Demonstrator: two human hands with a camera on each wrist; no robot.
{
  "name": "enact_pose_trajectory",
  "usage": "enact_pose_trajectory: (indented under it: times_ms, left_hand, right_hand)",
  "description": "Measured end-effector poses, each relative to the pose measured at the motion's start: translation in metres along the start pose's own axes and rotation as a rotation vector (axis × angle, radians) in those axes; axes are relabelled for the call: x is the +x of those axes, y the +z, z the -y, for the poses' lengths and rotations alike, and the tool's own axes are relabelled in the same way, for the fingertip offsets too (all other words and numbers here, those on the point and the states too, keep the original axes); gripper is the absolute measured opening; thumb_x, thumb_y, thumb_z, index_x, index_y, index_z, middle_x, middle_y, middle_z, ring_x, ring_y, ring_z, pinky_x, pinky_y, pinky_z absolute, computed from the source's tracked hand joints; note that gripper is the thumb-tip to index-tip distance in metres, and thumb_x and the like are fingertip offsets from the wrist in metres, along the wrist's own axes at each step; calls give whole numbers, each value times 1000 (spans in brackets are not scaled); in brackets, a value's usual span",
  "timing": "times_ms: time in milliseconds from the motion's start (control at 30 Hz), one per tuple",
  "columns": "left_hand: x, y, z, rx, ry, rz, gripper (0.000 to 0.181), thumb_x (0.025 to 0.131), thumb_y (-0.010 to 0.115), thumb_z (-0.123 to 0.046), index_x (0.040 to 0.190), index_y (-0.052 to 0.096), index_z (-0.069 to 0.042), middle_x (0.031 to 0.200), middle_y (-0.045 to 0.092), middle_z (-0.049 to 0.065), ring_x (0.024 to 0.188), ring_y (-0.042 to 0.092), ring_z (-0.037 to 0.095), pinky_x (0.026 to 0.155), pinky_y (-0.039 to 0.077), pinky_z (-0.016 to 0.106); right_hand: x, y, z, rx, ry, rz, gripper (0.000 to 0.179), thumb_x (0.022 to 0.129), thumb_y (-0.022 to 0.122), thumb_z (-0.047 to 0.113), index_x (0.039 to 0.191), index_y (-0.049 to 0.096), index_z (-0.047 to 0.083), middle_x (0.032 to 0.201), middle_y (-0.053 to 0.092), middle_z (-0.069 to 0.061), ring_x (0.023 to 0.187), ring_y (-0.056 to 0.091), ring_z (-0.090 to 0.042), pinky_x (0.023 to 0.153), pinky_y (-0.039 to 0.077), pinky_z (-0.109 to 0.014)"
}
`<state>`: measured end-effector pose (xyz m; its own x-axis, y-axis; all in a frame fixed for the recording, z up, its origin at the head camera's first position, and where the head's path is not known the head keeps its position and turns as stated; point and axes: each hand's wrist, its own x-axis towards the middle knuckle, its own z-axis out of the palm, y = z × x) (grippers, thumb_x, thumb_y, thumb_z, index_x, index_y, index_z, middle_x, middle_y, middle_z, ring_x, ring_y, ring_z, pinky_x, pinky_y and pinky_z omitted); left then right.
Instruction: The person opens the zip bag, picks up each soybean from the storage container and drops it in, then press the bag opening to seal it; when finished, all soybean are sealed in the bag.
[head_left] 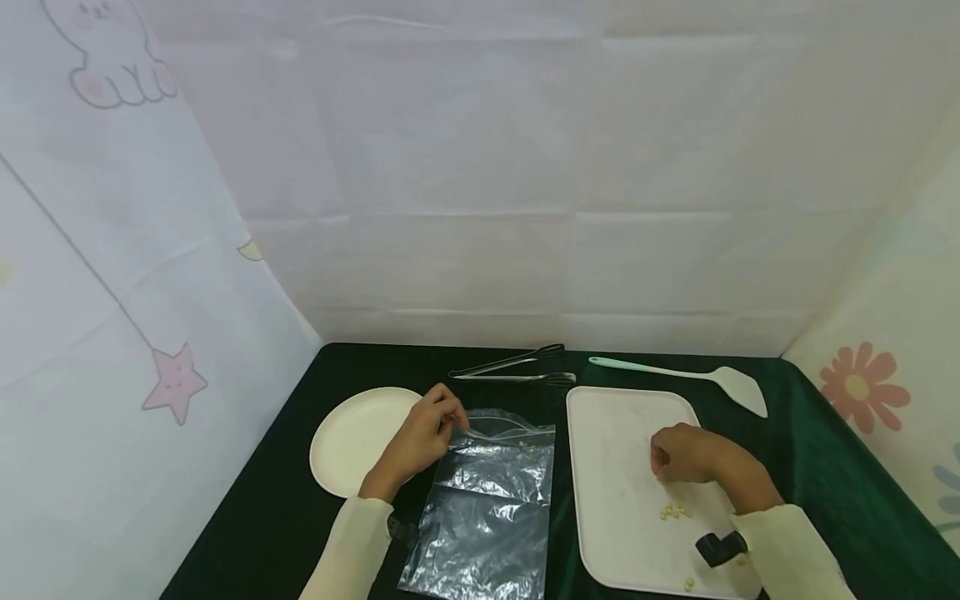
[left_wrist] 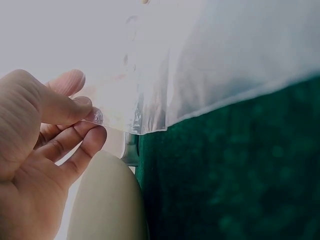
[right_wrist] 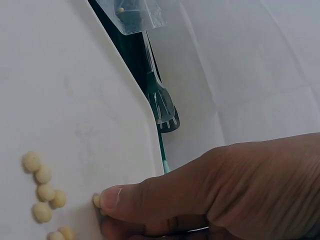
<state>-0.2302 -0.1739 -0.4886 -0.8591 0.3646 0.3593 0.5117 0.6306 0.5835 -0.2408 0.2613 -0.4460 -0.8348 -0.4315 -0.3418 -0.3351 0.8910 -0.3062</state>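
My left hand (head_left: 422, 435) pinches the upper left corner of a clear zip-lock bag (head_left: 487, 533), which lies flat with its mouth slightly parted. In the left wrist view, the thumb and fingers hold the edge of the film. Over the white tray (head_left: 611, 500), my right hand (head_left: 690, 454) has thumb and fingers together on a pale yellow soybean (right_wrist: 97, 200). Several more soybeans (right_wrist: 45, 192) lie loose on the tray close by. Near the bag's mouth shows a small soybean (right_wrist: 120, 9) inside the film.
A cream plate (head_left: 345, 442) sits left of the bag, partly behind my left forearm. Metal tongs (head_left: 517, 377) lie behind the bag. Beyond the tray rests a white spatula (head_left: 738, 387) with a mint handle. Dark green cloth (head_left: 277, 533) covers the table, with fabric walls around it.
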Motion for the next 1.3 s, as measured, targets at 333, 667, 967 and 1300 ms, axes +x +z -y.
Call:
enact_pose_trajectory:
  times_ms: [333,667,967,1300]
  left_hand:
    - [0,-1,0,-11,7,2,35,92,55,14,89,70,-17,101,52,-6,85,52,9,76,50,27]
    - [0,0,3,-9,26,-3,34,92,56,14,89,70,-17,101,52,-7,86,53,8,75,51,27]
    - [-3,1,2,-18,30,4,31,93,56,12,89,69,-16,101,51,-5,83,51,8,74,50,27]
    - [0,0,4,-22,3,6,34,93,54,12,89,69,-18,101,52,-8,85,52,7,76,51,27]
  right_hand:
    - [-5,3,5,-3,12,-2,15,90,73,12,82,62,16,77,55,3,75,51,-17,69,46,-38]
    - [-6,7,4,24,-14,-8,15,92,69,9,83,59,15,74,52,4,72,49,-15,65,42,-35]
    - [-3,12,-1,13,-128,-77,16,90,68,9,83,56,16,72,48,7,68,45,-10,61,40,-28]
    - [10,15,-5,66,-269,-171,18,88,69,8,85,55,17,70,49,9,65,45,-4,57,40,-23]
